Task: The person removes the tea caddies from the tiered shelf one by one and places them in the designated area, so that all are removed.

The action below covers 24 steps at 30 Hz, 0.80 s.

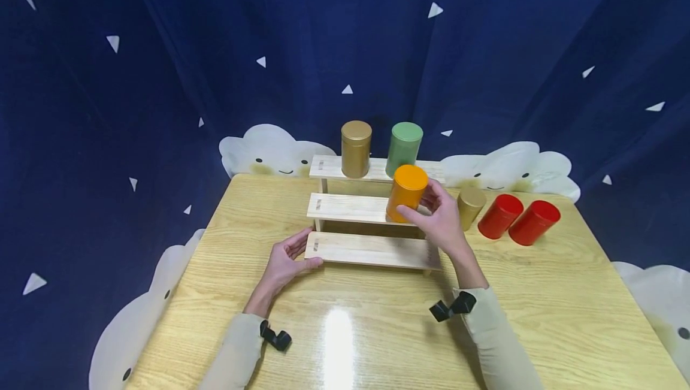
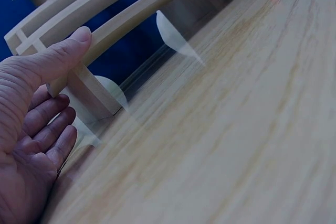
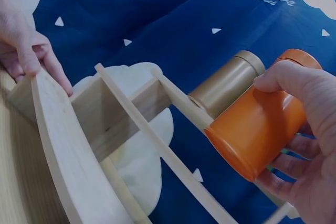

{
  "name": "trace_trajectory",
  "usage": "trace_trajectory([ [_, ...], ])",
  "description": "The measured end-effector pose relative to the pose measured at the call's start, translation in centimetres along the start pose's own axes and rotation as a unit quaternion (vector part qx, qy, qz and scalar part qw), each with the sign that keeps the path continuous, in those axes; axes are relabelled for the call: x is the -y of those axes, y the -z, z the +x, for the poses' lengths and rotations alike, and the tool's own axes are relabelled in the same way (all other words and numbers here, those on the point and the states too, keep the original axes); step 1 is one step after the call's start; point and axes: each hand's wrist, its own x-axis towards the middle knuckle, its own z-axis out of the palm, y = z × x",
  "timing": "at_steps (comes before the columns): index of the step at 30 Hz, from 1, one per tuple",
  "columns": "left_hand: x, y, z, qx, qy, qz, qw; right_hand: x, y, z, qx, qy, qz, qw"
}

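An orange canister [image 1: 408, 192] is gripped in my right hand [image 1: 443, 216], thumb on the near side and fingers round the back. In the right wrist view the canister [image 3: 262, 124] is tilted above the middle step of a three-tier wooden rack [image 1: 372, 249]. My left hand [image 1: 288, 261] holds the left end of the rack's lowest step, its thumb [image 2: 79, 43] lying on top and the other fingers below. On the top step stand a gold canister [image 1: 356, 150] and a green canister [image 1: 404, 147].
Right of the rack, another gold canister [image 1: 471, 207] and two red canisters, one nearer [image 1: 500, 216] and one farther right [image 1: 533, 222], stand on the wooden table [image 1: 215, 294]. A dark blue curtain [image 1: 323, 36] with white triangles and clouds hangs behind.
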Motion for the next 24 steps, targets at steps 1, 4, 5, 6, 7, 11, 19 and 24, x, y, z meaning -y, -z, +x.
trace_trajectory([
  [1,0.0,0.0,0.0,-0.001,0.000,0.000,1.0000,0.0,0.3,-0.1,-0.003,0.001,-0.002,1.0000],
  [4,0.0,0.0,0.0,-0.002,0.001,0.003,1.0000,0.0,1.1,-0.5,-0.009,0.005,-0.003,0.9999],
  [5,0.0,-0.1,0.0,-0.003,0.001,0.003,1.0000,0.1,1.4,-0.6,-0.010,0.005,-0.003,0.9999],
  [6,0.0,-0.1,0.0,-0.004,0.001,0.004,1.0000,0.1,1.7,-0.7,-0.012,0.005,-0.003,0.9999],
  [7,-0.1,-0.1,0.0,-0.003,-0.001,0.005,1.0000,0.0,1.9,-0.8,-0.015,0.005,-0.002,0.9999],
  [11,-0.1,-0.1,0.0,-0.004,0.002,0.003,1.0000,0.0,2.9,-1.4,-0.027,-0.001,-0.010,0.9996],
  [19,0.0,-0.1,0.0,-0.001,0.004,0.000,1.0000,-0.2,4.8,-2.5,-0.056,-0.002,-0.038,0.9977],
  [24,0.0,-0.1,0.1,-0.001,0.004,-0.002,1.0000,-0.5,5.8,-3.2,-0.067,-0.005,-0.035,0.9971],
])
